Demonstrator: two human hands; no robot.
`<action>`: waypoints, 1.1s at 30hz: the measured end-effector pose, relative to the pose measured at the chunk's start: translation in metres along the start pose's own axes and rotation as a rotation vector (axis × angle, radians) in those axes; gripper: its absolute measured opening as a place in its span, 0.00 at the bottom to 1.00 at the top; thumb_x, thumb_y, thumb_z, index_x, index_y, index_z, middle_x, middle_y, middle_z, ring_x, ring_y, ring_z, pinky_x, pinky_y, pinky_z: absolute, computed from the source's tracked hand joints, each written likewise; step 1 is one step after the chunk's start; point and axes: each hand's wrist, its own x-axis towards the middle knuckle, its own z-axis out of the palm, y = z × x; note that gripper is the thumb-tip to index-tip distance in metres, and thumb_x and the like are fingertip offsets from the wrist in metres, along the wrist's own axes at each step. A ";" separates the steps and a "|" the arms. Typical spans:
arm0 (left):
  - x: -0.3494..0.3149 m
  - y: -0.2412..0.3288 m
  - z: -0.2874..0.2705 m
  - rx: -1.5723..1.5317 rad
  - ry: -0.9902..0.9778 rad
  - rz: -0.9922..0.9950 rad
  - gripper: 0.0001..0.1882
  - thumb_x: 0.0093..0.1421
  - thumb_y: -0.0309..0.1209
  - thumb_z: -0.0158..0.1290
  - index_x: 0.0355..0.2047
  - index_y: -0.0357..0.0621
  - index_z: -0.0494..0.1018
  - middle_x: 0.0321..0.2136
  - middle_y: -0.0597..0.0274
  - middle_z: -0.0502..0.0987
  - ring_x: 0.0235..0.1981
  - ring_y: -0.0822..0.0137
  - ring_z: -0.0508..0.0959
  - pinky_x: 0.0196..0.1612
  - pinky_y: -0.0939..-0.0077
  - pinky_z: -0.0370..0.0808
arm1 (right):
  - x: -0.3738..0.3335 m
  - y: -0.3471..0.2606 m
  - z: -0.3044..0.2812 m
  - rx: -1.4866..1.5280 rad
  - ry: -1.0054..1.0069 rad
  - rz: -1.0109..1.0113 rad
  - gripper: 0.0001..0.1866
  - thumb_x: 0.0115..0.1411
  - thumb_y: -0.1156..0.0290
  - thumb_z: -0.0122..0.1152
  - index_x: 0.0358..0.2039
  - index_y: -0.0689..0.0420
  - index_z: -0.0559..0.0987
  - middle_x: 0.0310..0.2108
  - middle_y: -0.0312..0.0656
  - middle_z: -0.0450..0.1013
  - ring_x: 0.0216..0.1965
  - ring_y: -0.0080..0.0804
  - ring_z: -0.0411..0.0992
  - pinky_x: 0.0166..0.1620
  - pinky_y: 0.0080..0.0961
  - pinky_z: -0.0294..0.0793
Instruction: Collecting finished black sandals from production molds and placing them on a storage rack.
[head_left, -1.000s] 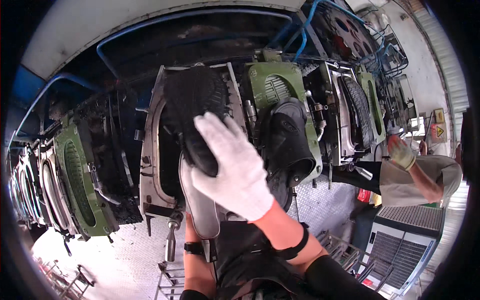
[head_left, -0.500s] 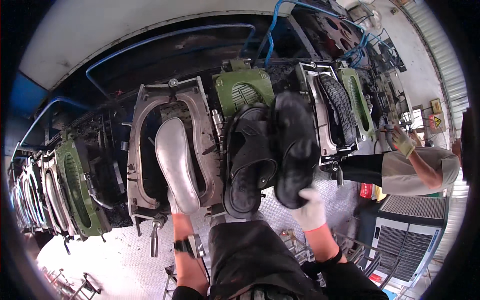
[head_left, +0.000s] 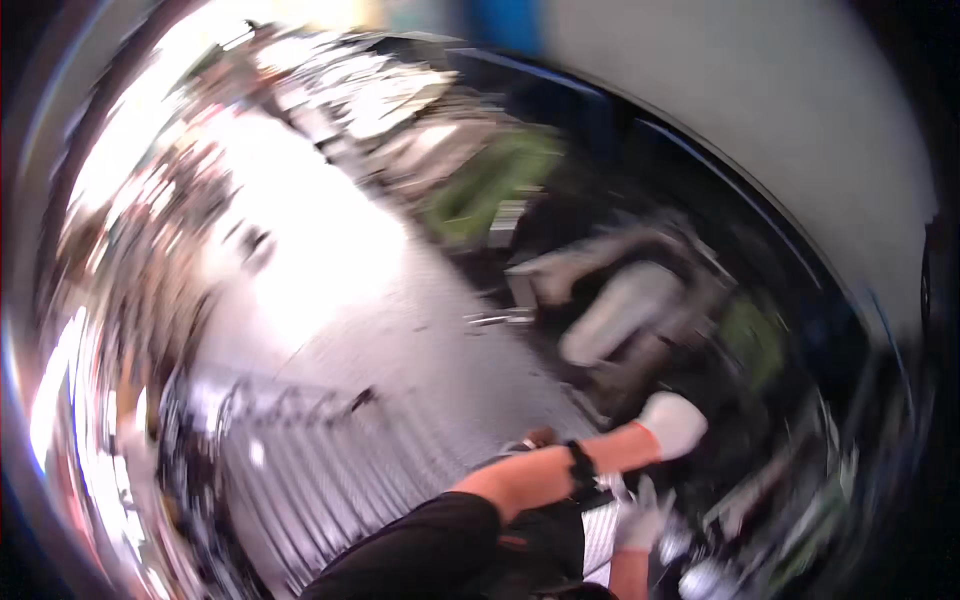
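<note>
The whole view is smeared by motion. My left hand, in a pale glove with a dark strap on the forearm, reaches across to the right, just below a mould frame. Its fingers are hidden or blurred. My right hand, also gloved, is lower down, close to the left forearm; its fingers look stretched and apart, with nothing plain in them. Beyond the left hand, a silvery foot-shaped form lies in the metal mould frame. No black sandals can be made out in the dark blur around my hands.
A green mould stands farther along the row, with more moulds behind it. Another green mould part sits right of the frame. A handle juts over the metal floor. A ribbed rack is at lower left.
The view has swung left along the row of moulds and blurred. The two black sandals seen before, one with my right hand on it, no longer show clearly. The right hand is now near the left forearm.
</note>
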 end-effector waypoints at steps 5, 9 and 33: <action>-0.066 0.028 -0.096 0.125 -0.066 -0.209 0.20 0.56 0.36 0.48 0.46 0.40 0.78 0.49 0.47 0.75 0.52 0.54 0.74 0.52 0.59 0.72 | -0.039 -0.006 -0.040 1.157 -0.147 -0.017 0.27 0.63 0.70 0.56 0.62 0.58 0.63 0.52 0.40 0.69 0.51 0.38 0.70 0.49 0.33 0.73; -0.195 0.057 -0.224 -0.049 0.758 -0.497 0.32 0.57 0.38 0.47 0.59 0.30 0.63 0.56 0.37 0.66 0.59 0.45 0.65 0.63 0.62 0.61 | -0.035 -0.051 -0.090 1.258 -0.918 -0.088 0.35 0.58 0.72 0.58 0.64 0.64 0.58 0.55 0.54 0.66 0.48 0.47 0.73 0.49 0.37 0.76; -0.656 0.573 -0.105 1.023 1.142 -2.871 0.20 0.54 0.39 0.53 0.26 0.28 0.75 0.30 0.31 0.76 0.38 0.37 0.77 0.42 0.48 0.72 | -0.098 -0.132 -0.030 0.718 -1.656 -0.361 0.25 0.59 0.76 0.55 0.58 0.62 0.67 0.48 0.46 0.73 0.46 0.36 0.74 0.47 0.31 0.75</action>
